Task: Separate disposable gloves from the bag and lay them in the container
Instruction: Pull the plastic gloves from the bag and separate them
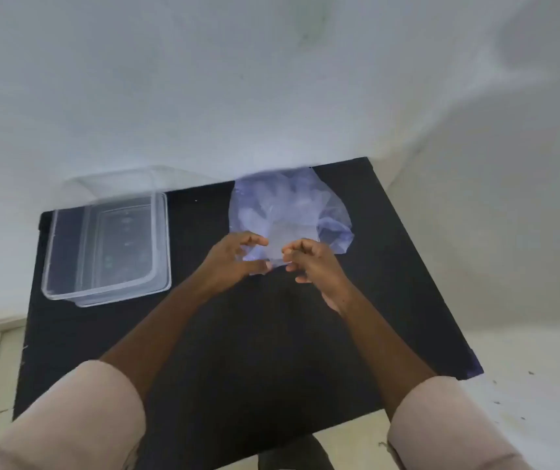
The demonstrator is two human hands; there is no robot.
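While both forearms are reaching forward from pale rolled sleeves (78, 412), a black desk (254, 334) is filling the middle of the view, its matte top lying dark and plain under the things on it. A white wall (204, 79) is rising directly behind the far edge of the desk, and a second white wall is meeting it at a corner on the right. Pale floor (526, 385) is showing to the right and to the left of the desk, speckled with small dark bits on the right side.

On the far left part of the desk a clear plastic container (105, 247) is sitting open, with what looks like its clear lid standing behind it against the wall. Faint marks are showing through its base, too blurred to read; no writing or brand is legible anywhere.

Toward the far right a thin translucent bag (299, 208) is lying against the wall, with pale crumpled gloves (261, 212) showing dimly inside. The left hand (234, 256) is pinching the bag's near edge between thumb and curled fingers, and the right hand (309, 262) is gripping the same edge just beside it, fingers bent inward.
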